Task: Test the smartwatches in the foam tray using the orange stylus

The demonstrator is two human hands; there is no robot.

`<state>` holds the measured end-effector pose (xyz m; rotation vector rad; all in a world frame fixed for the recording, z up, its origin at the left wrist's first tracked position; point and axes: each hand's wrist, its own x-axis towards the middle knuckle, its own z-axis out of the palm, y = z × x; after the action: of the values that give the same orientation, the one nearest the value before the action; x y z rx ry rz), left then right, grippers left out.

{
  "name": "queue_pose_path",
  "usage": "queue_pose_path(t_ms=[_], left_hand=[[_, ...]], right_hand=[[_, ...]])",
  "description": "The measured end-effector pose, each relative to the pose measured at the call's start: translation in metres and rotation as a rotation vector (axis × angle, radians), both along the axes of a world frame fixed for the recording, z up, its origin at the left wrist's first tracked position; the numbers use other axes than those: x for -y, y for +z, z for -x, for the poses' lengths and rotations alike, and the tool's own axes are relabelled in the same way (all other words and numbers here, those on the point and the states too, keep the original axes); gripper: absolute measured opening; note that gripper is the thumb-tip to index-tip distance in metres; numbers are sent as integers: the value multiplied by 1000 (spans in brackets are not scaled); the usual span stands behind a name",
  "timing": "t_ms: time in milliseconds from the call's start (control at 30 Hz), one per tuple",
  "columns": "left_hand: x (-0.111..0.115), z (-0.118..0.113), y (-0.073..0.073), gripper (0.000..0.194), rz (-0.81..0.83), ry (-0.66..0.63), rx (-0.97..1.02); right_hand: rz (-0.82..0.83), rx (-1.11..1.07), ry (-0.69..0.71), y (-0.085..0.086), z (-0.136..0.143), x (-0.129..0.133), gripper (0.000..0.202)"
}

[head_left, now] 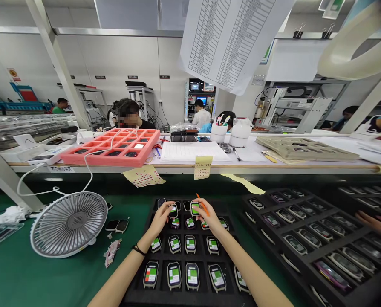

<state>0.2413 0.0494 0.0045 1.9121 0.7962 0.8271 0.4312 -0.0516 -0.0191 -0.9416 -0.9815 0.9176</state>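
Observation:
My left hand [163, 216] has its fingers closed round a smartwatch case [173, 210] at the far rows of a black foam tray [198, 253]. Beside it, my right hand [209, 216] grips another smartwatch [195, 208] with a green lit screen. A thin orange stick [203, 204], perhaps a pen, is tucked between the fingers of that hand. Several strapless watches sit in the tray's compartments below, such as a watch [192, 275] showing green and white blocks. One front-left watch [151, 274] also shows red. My forearms cover parts of the tray.
A white fan [69, 224] stands left on the green mat [82, 279], near two loose watches [116, 225]. Black trays of watches [292, 226] lie right, with another person's hand [377, 224] at the edge. A shelf above carries a pink foam tray [114, 157].

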Motion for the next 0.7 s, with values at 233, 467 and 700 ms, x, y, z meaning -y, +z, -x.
queue_pose_path(t_ms=[233, 467, 700], left_hand=[[12, -3, -1, 55, -59, -159, 25], [32, -5, -1, 48, -530, -217, -139], [32, -2, 1, 56, -836, -174, -300]], right_hand=[[18, 27, -4, -4, 3, -4, 45], [-17, 120, 58, -10, 15, -9, 45], [-46, 449, 11, -4, 27, 5, 39]])
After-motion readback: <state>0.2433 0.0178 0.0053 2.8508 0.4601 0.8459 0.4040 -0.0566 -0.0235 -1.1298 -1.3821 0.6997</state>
